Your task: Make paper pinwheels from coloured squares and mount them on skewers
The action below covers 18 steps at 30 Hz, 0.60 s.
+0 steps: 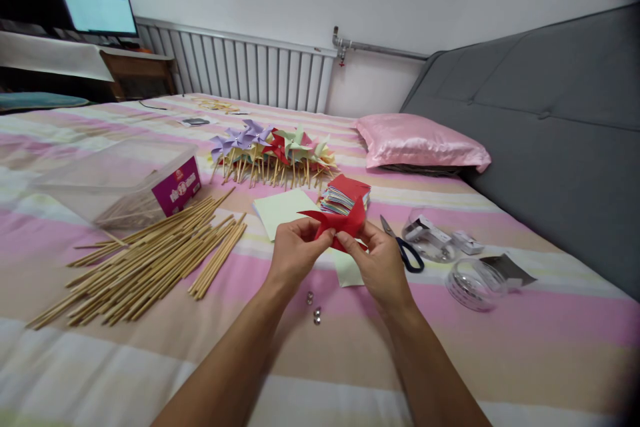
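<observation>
A red paper pinwheel [343, 221] with folded, pointed blades is held up between both hands over the bed. My left hand [297, 250] pinches its left side, thumb near the centre. On the other side my right hand [383, 263] grips it, its thumb also close to the middle. Beneath lie pale green paper sheets [285, 205], partly hidden by the hands. Behind the pinwheel stands a stack of coloured paper squares [346, 193] with red on top. Several small shiny metal pieces [317, 315] rest on the sheet between my forearms.
Many wooden sticks [150, 267] lie at left by a clear plastic box [120, 180]. Finished pinwheels [275, 147] are bunched behind. Dark-handled scissors [407, 250], a clear container [430, 237] and a round clear tub [475, 285] lie right. A pink pillow [420, 140] sits farther back.
</observation>
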{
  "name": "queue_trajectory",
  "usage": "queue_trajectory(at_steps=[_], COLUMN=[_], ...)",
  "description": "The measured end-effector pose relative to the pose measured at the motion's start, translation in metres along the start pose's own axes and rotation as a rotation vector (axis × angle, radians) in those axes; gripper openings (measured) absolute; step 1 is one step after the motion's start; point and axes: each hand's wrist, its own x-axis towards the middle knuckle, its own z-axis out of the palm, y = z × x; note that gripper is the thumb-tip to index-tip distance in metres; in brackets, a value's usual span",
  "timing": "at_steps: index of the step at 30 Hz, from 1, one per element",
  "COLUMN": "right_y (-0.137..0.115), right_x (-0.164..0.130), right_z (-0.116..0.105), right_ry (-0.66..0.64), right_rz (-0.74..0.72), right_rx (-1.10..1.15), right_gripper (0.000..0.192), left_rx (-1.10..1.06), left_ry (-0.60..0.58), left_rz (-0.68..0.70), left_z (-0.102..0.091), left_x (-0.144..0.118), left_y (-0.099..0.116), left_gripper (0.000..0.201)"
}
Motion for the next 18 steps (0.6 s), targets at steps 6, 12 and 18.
queue_trajectory(at_steps=[6, 12, 18], right_y=[0.0027, 0.002, 0.0025], right_x=[0.0008, 0.0013, 0.0017], right_z=[0.0006, 0.0025, 0.0025], right_ry=[0.011, 0.015, 0.011], right_rz=[0.022, 0.042, 0.043], right_rx=[0.054, 0.1, 0.128], right_gripper=[0.028, 0.028, 0.028], left_rx=[0.005, 0.001, -0.012], left_ry=[-0.009, -0.004, -0.011], left_rz=[0.045, 0.055, 0.041], left_z=[-0.0002, 0.0016, 0.0019], left_x=[0.0002, -0.0004, -0.0004], left_y=[-0.004, -0.0042, -0.0053], left_gripper=[0.016, 0.016, 0.014])
